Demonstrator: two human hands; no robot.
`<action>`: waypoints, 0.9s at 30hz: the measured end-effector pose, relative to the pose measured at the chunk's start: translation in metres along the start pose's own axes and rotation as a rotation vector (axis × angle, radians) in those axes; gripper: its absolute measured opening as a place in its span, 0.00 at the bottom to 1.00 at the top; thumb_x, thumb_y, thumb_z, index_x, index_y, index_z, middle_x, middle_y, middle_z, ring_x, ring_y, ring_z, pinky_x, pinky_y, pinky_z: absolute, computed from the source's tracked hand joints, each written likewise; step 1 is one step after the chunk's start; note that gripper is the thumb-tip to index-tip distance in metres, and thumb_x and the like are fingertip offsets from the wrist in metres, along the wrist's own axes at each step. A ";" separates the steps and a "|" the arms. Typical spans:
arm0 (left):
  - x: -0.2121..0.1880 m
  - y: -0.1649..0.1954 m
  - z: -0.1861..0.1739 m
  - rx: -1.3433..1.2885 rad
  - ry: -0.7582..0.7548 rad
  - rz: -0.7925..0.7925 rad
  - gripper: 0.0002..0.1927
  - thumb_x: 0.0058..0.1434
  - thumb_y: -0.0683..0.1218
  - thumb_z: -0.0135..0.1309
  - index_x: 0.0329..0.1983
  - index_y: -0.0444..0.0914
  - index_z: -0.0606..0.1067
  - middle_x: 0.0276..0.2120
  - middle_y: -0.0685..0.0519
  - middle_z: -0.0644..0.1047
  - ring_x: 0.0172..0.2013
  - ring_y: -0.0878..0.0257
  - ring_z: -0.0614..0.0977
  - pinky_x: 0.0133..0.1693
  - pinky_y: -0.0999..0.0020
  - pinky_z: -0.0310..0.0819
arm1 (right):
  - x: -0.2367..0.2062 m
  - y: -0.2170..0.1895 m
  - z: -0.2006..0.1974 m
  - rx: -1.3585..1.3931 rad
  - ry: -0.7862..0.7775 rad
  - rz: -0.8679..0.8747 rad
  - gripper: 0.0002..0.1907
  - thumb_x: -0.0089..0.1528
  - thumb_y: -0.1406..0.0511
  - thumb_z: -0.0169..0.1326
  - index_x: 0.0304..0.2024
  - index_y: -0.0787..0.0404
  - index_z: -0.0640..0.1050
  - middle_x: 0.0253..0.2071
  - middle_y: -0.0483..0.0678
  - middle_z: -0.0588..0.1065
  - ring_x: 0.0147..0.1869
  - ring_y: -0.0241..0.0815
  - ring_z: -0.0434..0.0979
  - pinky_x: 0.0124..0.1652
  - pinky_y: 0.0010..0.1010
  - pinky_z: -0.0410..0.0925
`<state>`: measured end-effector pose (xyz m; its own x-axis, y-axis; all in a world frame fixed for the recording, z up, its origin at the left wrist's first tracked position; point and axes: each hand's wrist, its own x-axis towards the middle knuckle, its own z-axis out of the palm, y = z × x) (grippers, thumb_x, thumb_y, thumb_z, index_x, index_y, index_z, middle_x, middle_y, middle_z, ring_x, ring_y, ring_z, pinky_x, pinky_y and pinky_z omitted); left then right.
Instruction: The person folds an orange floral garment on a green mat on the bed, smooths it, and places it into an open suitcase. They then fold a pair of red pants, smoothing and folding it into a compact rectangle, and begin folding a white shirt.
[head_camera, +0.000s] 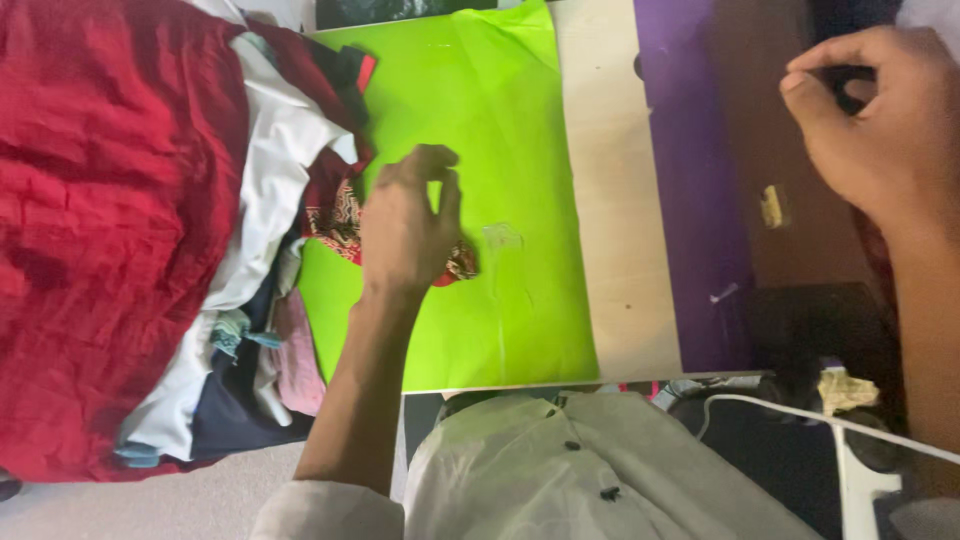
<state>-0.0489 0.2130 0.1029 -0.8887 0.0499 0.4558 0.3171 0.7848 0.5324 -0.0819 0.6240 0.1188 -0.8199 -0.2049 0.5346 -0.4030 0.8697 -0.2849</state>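
My left hand (405, 235) rests on a bright green sheet (500, 120) and presses down a small red cloth piece with a gold pattern (335, 222). The cloth peeks out on both sides of the palm, and its thumb and forefinger curl toward each other above it. My right hand (880, 110) hovers at the upper right over a dark brown surface (800, 240). Thumb and forefinger are pinched together there, and nothing shows between them.
A pile of clothes lies at the left: a big red fabric (110, 220), a white garment (275, 170), navy and pink pieces beneath. Beside the green sheet run a pale wooden strip (610, 200) and a purple strip (700, 200). A yellowish scrap (771, 206) and a white cable (800, 412) lie at the right.
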 end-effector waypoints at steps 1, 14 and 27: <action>0.000 -0.027 -0.011 0.078 0.054 -0.010 0.10 0.63 0.41 0.57 0.47 0.36 0.75 0.39 0.43 0.83 0.44 0.42 0.80 0.50 0.51 0.72 | 0.005 -0.019 0.011 -0.030 0.008 -0.035 0.06 0.73 0.67 0.61 0.49 0.64 0.81 0.47 0.56 0.78 0.50 0.47 0.80 0.51 0.35 0.74; -0.039 -0.273 -0.127 0.522 -0.060 -0.514 0.22 0.62 0.47 0.62 0.58 0.39 0.75 0.56 0.41 0.73 0.54 0.40 0.75 0.53 0.43 0.68 | 0.007 -0.208 0.143 0.207 -0.616 0.145 0.19 0.61 0.56 0.61 0.49 0.58 0.79 0.53 0.59 0.76 0.58 0.58 0.76 0.55 0.47 0.69; 0.010 -0.251 -0.166 0.155 0.124 -0.367 0.12 0.68 0.47 0.53 0.47 0.34 0.77 0.38 0.34 0.80 0.41 0.34 0.81 0.41 0.42 0.73 | 0.047 -0.260 0.184 0.308 -0.714 0.307 0.21 0.61 0.55 0.58 0.52 0.59 0.79 0.52 0.51 0.80 0.54 0.47 0.81 0.48 0.40 0.72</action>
<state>-0.0826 -0.0857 0.0922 -0.8836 -0.3183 0.3433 -0.0756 0.8208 0.5663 -0.0908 0.3053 0.0718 -0.9302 -0.3040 -0.2055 -0.1274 0.7928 -0.5960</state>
